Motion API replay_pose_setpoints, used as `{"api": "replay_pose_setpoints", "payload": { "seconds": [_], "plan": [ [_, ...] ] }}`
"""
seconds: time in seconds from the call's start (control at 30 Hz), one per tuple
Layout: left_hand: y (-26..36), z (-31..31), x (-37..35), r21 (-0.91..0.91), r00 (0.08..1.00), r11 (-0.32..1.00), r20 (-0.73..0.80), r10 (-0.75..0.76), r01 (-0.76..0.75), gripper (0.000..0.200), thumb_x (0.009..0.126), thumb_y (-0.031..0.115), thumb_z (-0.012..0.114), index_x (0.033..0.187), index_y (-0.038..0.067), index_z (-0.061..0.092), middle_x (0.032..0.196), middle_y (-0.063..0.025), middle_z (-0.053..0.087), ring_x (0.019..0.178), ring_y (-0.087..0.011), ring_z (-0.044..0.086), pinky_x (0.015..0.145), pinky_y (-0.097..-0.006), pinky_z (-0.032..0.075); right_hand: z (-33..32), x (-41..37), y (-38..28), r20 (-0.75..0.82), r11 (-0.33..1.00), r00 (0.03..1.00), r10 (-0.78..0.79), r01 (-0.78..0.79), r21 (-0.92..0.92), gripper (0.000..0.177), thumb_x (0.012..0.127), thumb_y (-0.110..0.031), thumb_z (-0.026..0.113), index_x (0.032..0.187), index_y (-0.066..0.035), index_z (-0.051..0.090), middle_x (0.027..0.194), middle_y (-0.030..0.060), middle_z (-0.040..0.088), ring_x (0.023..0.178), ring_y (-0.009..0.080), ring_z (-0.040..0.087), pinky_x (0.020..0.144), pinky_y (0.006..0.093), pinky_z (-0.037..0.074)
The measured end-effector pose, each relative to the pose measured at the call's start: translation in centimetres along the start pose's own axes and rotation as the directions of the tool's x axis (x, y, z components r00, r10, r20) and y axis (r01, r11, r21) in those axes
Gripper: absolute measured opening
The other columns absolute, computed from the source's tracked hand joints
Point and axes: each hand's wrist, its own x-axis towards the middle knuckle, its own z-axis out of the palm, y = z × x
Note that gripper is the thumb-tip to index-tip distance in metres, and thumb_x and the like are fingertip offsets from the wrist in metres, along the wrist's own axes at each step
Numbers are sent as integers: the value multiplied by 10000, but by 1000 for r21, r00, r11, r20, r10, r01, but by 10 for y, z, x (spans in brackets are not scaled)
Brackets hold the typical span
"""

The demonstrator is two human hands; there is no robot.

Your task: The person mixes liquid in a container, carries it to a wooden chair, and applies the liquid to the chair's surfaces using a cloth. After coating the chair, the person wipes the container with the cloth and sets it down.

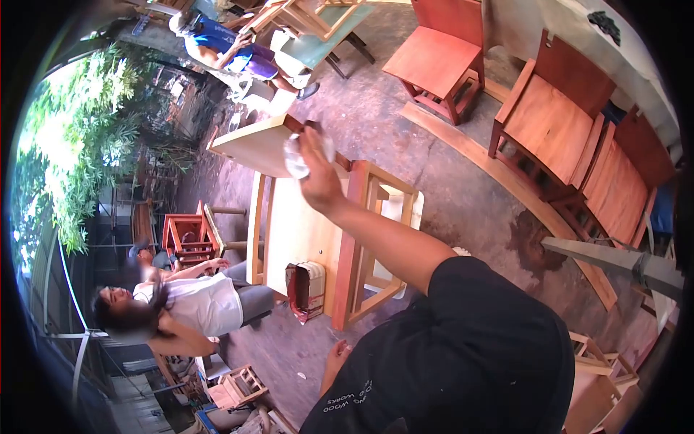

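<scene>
Open workshop yard with a stained floor (448,181), green bushes (79,130) at the far left, and finished red-brown chairs (437,61) along the top and the right side. Between them, set on the floor, a pale unfinished furniture frame (300,231), its long axis running away from the body toward the top left.

Right hand (318,177) stretched far out on a straight arm, closed around a white rag (295,158) (cloth or paper, hard to say). Rag held against the far end of the frame, where the pale panel meets a reddish post. Rag on the left side of the palm, touching the wood; rest of the frame reaching back toward the body, below the hand.

Left hand (335,356) low and close to the chest, well apart from the frame and much farther from the rag than the right one. Only partly shown beside the black shirt, so impossible to tell whether open or closed, or whether holding something thin.

Small torn carton (307,289) leaning just beside the near end of the frame. Two other people nearby, both apart from the frame: one in a white top (202,300) sitting at the left, one in blue (231,54) at the top.

Underside of the frame and the fingers under the rag hidden; edges of the view strongly bent by the lens.
</scene>
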Motion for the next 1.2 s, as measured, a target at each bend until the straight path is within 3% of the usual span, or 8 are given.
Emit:
{"api": "replay_pose_setpoints", "payload": {
  "seconds": [0.27,0.33,0.43,0.6,0.83,0.93,1.1,1.2],
  "plan": [
    [-43,-16,3,-50,997,997,-38,-63,61,427,916,184,570,1273,-30,474,1139,-181,594,976,-217,598,837,-309,482,-1,-7,-2,-37,985,987,-156,153,-74,433,821,23,525,1248,75,473,1406,237,358,1332,365,325,1096,385,278],
    [-50,-18,-6,-109,999,993,31,45,-42,417,921,170,559,1275,-31,471,1134,-181,594,968,-217,599,827,-306,486,-4,-13,5,-47,985,985,-168,166,-35,371,810,16,560,1177,68,532,1328,220,430,1280,369,385,1079,382,301],
    [-126,-33,26,-291,1000,957,21,12,-5,405,924,156,550,1275,-29,471,1125,-183,592,949,-211,600,807,-302,492,-13,-11,9,-65,969,972,-226,218,-114,423,751,28,584,1173,35,557,1255,197,463,1196,358,438,1012,394,349],
    [-91,-27,1,-117,999,993,9,34,-33,403,923,152,548,1279,-21,471,1130,-187,589,952,-210,600,802,-297,493,-15,-18,14,-136,968,982,-129,95,-232,419,753,17,596,1171,18,572,1182,170,515,1076,327,490,935,375,377],
    [-32,-8,-28,63,1000,998,-23,7,-6,414,924,158,546,1280,-34,461,1131,-193,591,969,-211,597,811,-296,489,-10,-6,5,-158,997,985,-65,57,-54,464,801,49,499,1264,22,493,1245,219,528,1187,373,482,1000,384,372],
    [-70,-10,-13,-110,1000,994,3,0,0,418,922,164,553,1278,-37,462,1133,-196,593,979,-214,594,816,-297,486,-1,23,-15,-181,994,978,-103,107,14,478,795,69,480,1273,38,473,1249,246,525,1194,381,487,992,378,384],
    [-48,-3,-20,-32,999,999,35,-1,2,401,920,166,561,1254,-41,478,1057,-163,611,904,-179,593,765,-280,487,-5,22,-16,-136,977,968,-212,210,-28,521,784,67,465,1302,60,414,1314,272,458,1241,375,442,1013,385,372],
    [-28,-1,-17,-101,996,992,61,-67,73,383,918,157,561,1237,-42,487,998,-132,615,838,-152,584,721,-267,486,-7,-29,23,-109,995,993,-35,24,-100,502,818,46,458,1317,38,400,1327,288,429,1254,376,423,1011,381,376]
  ]
}}
